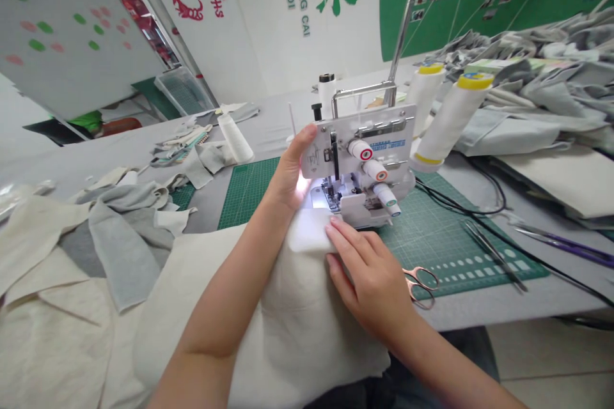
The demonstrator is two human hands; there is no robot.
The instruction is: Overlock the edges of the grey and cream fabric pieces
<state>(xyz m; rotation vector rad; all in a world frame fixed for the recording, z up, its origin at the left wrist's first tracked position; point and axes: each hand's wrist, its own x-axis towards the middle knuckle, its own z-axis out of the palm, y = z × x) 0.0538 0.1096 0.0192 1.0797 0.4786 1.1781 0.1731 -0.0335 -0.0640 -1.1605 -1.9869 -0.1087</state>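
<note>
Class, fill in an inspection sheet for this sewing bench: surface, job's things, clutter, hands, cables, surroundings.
Surface: grey table carrying a green cutting mat.
Job's things: cream fabric fed under a white overlock machine; thread cones behind it.
Clutter: fabric scraps on the left; scissors and tweezers on the right.
Hands: left hand against the machine's left side; right hand flat on the fabric.
Cables: black cables cross the mat.
Surroundings: white wall with green lettering; cloth heap.

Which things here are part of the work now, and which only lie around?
In use: left hand, right hand, cream cloth, sewing machine, thread cones.
Lying about: scissors, tweezers, grey scraps, white bottle.
</note>
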